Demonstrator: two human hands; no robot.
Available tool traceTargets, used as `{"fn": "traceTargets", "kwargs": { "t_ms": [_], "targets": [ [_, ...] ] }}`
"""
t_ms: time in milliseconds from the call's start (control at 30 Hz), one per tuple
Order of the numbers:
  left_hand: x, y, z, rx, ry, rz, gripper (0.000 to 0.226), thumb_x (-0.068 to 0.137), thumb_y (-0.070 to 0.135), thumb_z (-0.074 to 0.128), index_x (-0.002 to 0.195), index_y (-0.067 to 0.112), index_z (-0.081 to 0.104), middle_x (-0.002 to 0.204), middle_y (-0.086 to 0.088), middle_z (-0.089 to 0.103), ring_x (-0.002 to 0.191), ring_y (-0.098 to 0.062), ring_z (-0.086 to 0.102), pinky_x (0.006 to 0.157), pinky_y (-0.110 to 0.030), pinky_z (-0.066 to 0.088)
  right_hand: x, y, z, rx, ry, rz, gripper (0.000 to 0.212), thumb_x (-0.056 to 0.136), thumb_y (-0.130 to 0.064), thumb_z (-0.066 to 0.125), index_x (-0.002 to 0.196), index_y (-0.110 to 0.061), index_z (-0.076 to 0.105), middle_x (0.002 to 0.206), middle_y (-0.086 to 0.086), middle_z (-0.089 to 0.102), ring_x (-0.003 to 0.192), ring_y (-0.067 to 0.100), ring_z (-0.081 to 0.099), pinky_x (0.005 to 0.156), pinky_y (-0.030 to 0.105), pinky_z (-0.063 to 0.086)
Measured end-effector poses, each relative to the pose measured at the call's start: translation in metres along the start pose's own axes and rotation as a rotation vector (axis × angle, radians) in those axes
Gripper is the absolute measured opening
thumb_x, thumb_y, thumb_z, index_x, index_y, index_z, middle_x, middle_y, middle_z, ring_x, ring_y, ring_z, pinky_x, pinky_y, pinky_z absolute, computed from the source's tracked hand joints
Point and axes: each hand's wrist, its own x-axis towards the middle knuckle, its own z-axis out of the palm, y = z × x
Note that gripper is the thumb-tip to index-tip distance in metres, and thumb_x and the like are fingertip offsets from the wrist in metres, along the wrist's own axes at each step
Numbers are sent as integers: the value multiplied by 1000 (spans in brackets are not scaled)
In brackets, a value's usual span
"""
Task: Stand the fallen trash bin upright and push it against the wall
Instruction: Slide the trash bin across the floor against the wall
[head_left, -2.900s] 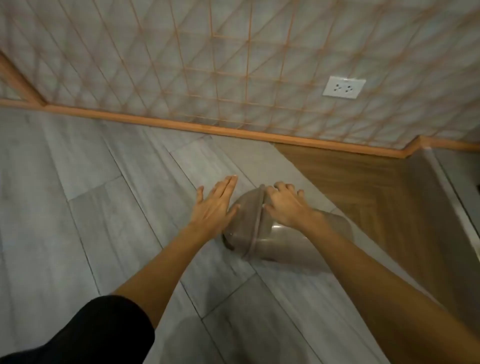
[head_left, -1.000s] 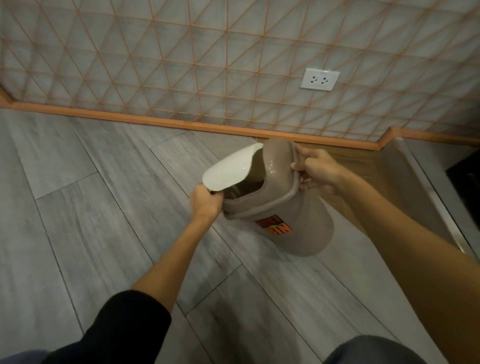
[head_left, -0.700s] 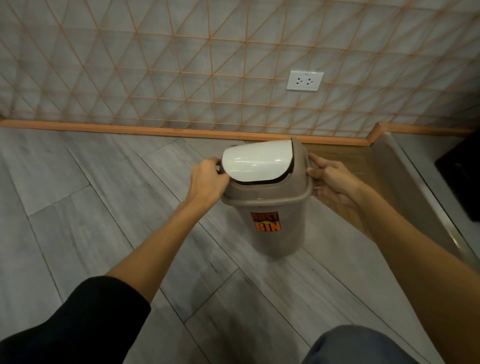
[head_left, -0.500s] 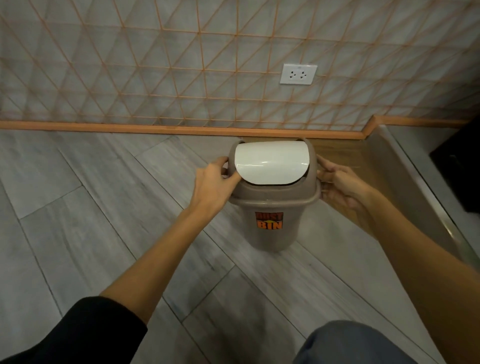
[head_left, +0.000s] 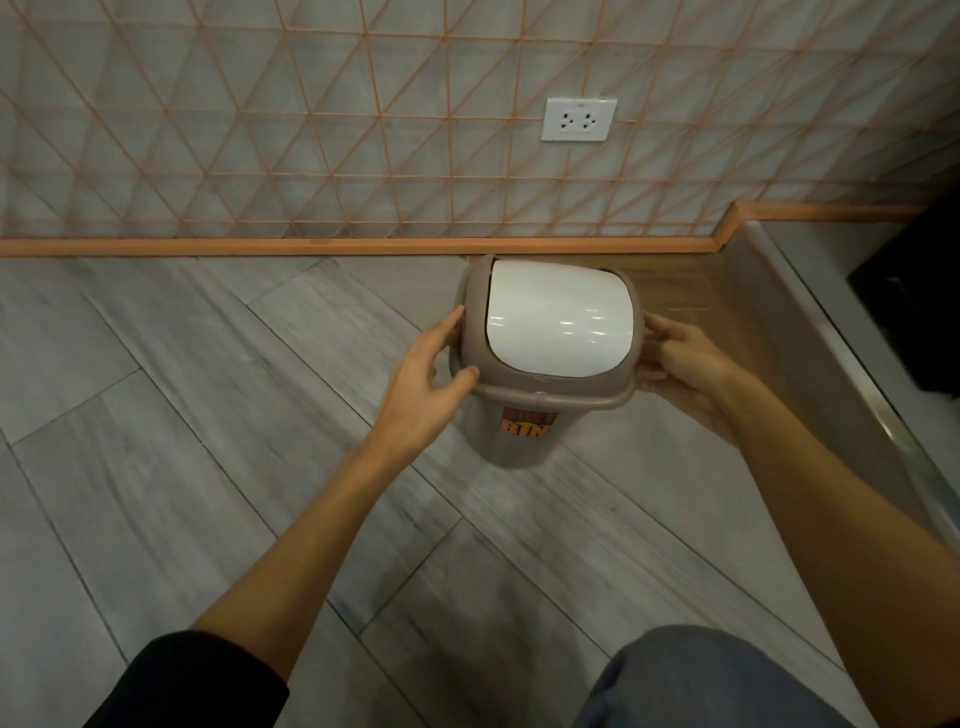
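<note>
The brown trash bin stands upright on the grey plank floor. Its white swing lid is closed and an orange "BIN" label faces me. My left hand grips the left side of the bin's rim, thumb in front. On the rim's right side my right hand holds on, fingers curled around the edge. A strip of floor separates the bin from the tiled wall and its orange skirting.
A white double socket sits on the wall above the bin. To the right a raised grey step with a metal edge runs toward me, with a dark object on it. My knee shows at bottom right.
The bin went from lying on its side to tilted, then upright with both hands on its rim. The flapping lid swung closed. The bin now sits a little nearer the wall.
</note>
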Motion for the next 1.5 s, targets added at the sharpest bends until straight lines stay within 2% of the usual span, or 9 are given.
{"fn": "traceTargets", "kwargs": {
  "t_ms": [100,167,333,533,800,1033,1233,1433,1500],
  "targets": [
    [-1,7,-2,35,65,84,78,90,31,62,153,30,17,160,5,19,146,-10,21,119,-43,23,-17,-9,2,-207,189,-239,53,97,-38,48,146,-44,29,146,4,46,131,29,49,105,53,42],
    [2,14,-4,215,31,247,101,80,47,71,155,25,7,163,2,3,150,-12,7,119,-42,17,-43,-18,9,-336,228,-451,66,90,-57,52,147,-51,19,159,0,19,143,27,29,110,47,32],
    [24,9,-2,770,-118,502,118,65,77,61,151,33,-5,160,-9,-12,149,-34,2,105,-70,26,-64,-7,23,-780,57,-584,120,61,-47,84,148,-51,1,159,9,-22,148,38,-3,111,39,11],
    [29,-1,-1,621,-133,460,114,67,44,83,153,32,10,162,-4,-10,146,-27,20,91,-46,56,-36,5,26,-672,-11,-638,115,61,-28,89,143,-50,12,163,8,-10,150,28,-8,116,47,21],
    [51,-17,-11,543,-62,443,111,69,30,85,154,28,13,162,-4,-13,144,-4,-1,107,-27,29,9,-18,36,-657,-125,-715,118,62,-18,90,149,-44,14,164,0,-8,150,18,-12,115,34,13],
    [107,-21,-22,526,-79,347,112,71,19,84,154,30,9,161,-6,-17,149,-22,-6,111,-27,14,69,-44,49,-690,-95,-751,122,63,-19,89,149,-47,8,164,4,-8,150,24,-10,108,29,7],
    [148,-16,-24,573,-71,300,108,79,7,77,155,30,3,161,-9,-19,149,-25,-7,112,-25,9,103,-72,58,-790,-18,-757,119,67,-16,86,151,-44,7,163,12,-3,150,33,1,118,47,13],
    [183,-10,-25,601,-58,213,107,83,2,72,154,32,-3,160,-9,-23,149,-29,-1,118,-39,18,123,-93,70,-793,34,-752,116,70,-5,83,155,-31,8,160,14,3,147,30,9,112,23,12],
    [195,-11,-25,626,-41,180,107,84,1,69,154,32,-6,160,-11,-23,149,-30,-1,118,-41,18,133,-98,77,-773,50,-744,117,70,-4,83,155,-31,7,160,15,1,148,32,9,116,28,12]
  ]
}}
